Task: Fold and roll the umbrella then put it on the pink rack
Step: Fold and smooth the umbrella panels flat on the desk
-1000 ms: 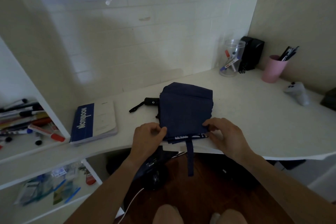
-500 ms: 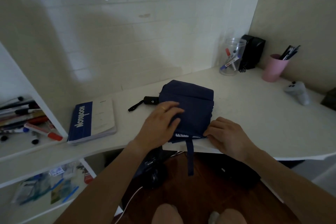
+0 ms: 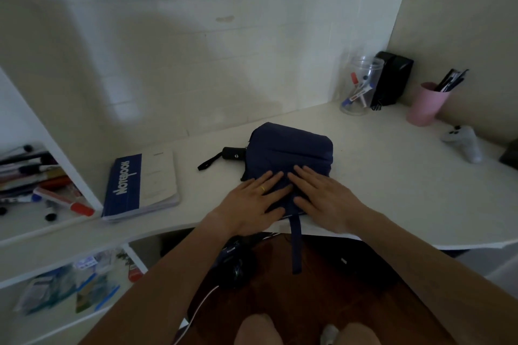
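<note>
A navy blue umbrella (image 3: 291, 148) lies folded flat on the white desk (image 3: 392, 190), its black handle (image 3: 233, 153) with a wrist loop sticking out to the left. Its closing strap (image 3: 296, 246) hangs down over the desk's front edge. My left hand (image 3: 249, 203) and my right hand (image 3: 322, 196) both rest palm-down on the near part of the fabric, side by side, fingers stretched out flat. Neither hand grips anything. No pink rack is in view.
A blue and white notebook (image 3: 143, 182) lies left of the umbrella. At the back right stand a clear jar of markers (image 3: 358, 89), a black box (image 3: 392, 78) and a pink pen cup (image 3: 427, 103). A white game controller (image 3: 462, 143) lies at the right. Shelves of pens (image 3: 36, 179) are at the left.
Both hands left the umbrella's near corners and moved inward onto the fabric. They now lie flat beside each other in the middle of the near part.
</note>
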